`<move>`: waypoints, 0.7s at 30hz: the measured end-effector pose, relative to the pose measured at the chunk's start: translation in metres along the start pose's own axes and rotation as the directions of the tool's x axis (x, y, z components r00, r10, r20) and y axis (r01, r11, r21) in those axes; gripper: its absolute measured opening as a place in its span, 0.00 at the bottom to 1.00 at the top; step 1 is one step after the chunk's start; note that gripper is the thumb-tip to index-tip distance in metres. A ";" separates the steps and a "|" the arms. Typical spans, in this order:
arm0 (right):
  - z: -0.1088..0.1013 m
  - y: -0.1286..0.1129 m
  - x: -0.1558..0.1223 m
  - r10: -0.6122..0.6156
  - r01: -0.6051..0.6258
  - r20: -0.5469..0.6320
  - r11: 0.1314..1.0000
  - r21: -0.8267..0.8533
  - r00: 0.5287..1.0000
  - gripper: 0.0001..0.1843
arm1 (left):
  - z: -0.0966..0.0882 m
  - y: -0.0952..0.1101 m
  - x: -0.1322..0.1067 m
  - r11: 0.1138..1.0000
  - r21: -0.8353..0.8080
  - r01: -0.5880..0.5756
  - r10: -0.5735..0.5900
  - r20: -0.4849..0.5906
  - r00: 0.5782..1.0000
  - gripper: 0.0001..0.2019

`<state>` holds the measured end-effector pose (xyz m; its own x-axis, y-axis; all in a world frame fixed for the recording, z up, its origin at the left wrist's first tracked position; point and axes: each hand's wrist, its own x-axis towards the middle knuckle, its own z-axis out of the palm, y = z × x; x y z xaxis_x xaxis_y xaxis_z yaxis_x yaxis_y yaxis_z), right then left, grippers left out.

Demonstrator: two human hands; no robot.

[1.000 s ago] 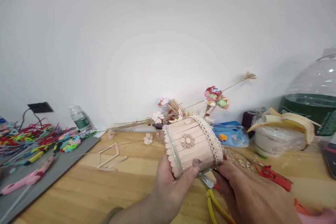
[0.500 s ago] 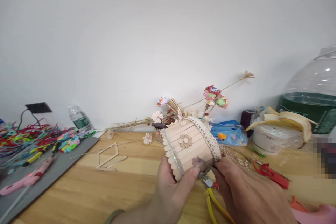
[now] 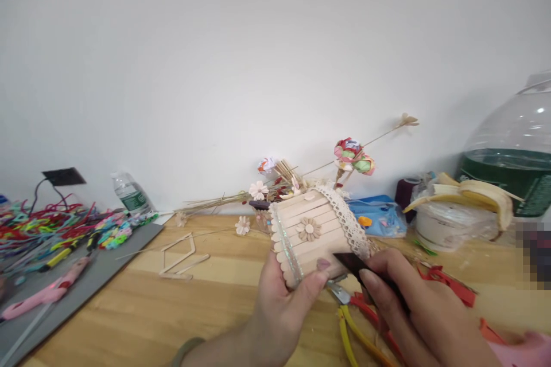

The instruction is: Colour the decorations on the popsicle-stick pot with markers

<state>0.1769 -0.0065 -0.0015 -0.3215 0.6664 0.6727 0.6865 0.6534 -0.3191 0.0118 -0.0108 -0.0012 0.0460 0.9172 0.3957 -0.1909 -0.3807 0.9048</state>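
Observation:
My left hand (image 3: pixel 286 307) grips a small holder made of wooden craft sticks (image 3: pixel 314 235), tilted on its side above the table. It has a lace band, a glittery ribbon and a wooden flower stuck on it. My right hand (image 3: pixel 424 312) pinches a thin dark flat piece (image 3: pixel 355 264) against the holder's lower right edge. Beneath both hands lie yellow-handled pliers (image 3: pixel 350 330) on the wooden table (image 3: pixel 172 309).
A grey mat (image 3: pixel 77 292) at left carries colourful pipe cleaners and a pink glue gun (image 3: pixel 45 292). Loose craft sticks (image 3: pixel 178 261), dried stems with paper flowers (image 3: pixel 353 160), a water bottle (image 3: pixel 129 195), a blue packet (image 3: pixel 379 218), banana peel (image 3: pixel 469 195) and a big water jug (image 3: pixel 510 155) line the wall.
My right hand has shifted up and now presses a dark flat piece to the holder's edge. The holder stays in my left hand, barely moved.

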 end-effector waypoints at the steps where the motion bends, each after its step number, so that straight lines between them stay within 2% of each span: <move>1: 0.000 -0.001 0.000 0.003 -0.003 0.009 1.000 0.007 1.000 0.08 | 0.000 0.001 0.000 1.000 0.001 -0.004 0.004 0.008 1.000 0.18; 5: 0.004 -0.002 -0.002 0.017 -0.017 0.006 0.999 -0.039 1.000 0.07 | 0.002 0.003 -0.001 1.000 0.009 0.001 -0.001 -0.002 1.000 0.18; 11: 0.008 -0.004 -0.002 0.010 -0.018 -0.095 0.996 -0.091 0.995 0.05 | 0.004 0.005 -0.001 1.000 0.005 0.009 -0.009 -0.023 1.000 0.17; 21: 0.007 -0.004 0.000 -0.033 0.015 -0.108 0.987 -0.162 0.994 0.09 | 0.002 0.003 -0.002 1.000 -0.004 0.018 -0.018 -0.019 1.000 0.18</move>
<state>0.1697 -0.0065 -0.0056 -0.2715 0.6020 0.7509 0.7784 0.5962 -0.1966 0.0136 -0.0139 0.0008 0.0311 0.9260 0.3762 -0.1936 -0.3637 0.9112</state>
